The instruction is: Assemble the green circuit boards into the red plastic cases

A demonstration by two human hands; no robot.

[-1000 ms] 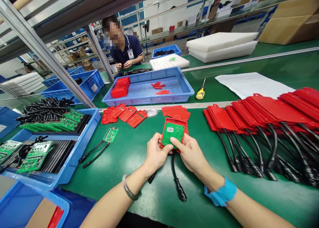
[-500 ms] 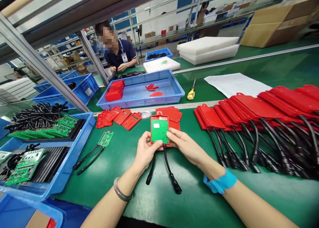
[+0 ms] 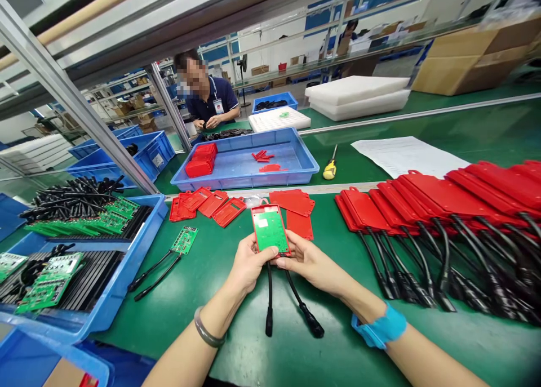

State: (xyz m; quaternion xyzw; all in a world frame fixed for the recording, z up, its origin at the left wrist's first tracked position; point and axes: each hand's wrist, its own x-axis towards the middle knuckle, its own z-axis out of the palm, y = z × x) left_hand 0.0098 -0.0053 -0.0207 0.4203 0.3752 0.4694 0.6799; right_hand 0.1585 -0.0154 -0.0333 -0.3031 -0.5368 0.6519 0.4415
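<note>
Between my hands is a red plastic case with a green circuit board (image 3: 270,230) seated in its open face. Two black cables (image 3: 304,311) with connector ends hang from its lower edge. My left hand (image 3: 252,263) grips the lower left side, thumb on the board's bottom edge. My right hand (image 3: 310,260) holds the lower right side, its thumb at the edge and its fingers curled underneath. Just behind the case lie flat red covers (image 3: 298,204). Left of them are several red case frames (image 3: 228,209). A loose circuit board with two cables (image 3: 185,240) lies to my left.
At left stands a blue bin (image 3: 105,294) of cabled boards. A blue tray (image 3: 253,173) with red parts sits ahead, near a yellow screwdriver (image 3: 331,166). Finished-looking red cases (image 3: 422,198) with cables line the right. Across the bench a person (image 3: 213,97) works beside white foam (image 3: 357,91).
The case has tilted slightly in my hands, and my right thumb has moved off the board's face to the lower right edge. The whole view has shifted a little.
</note>
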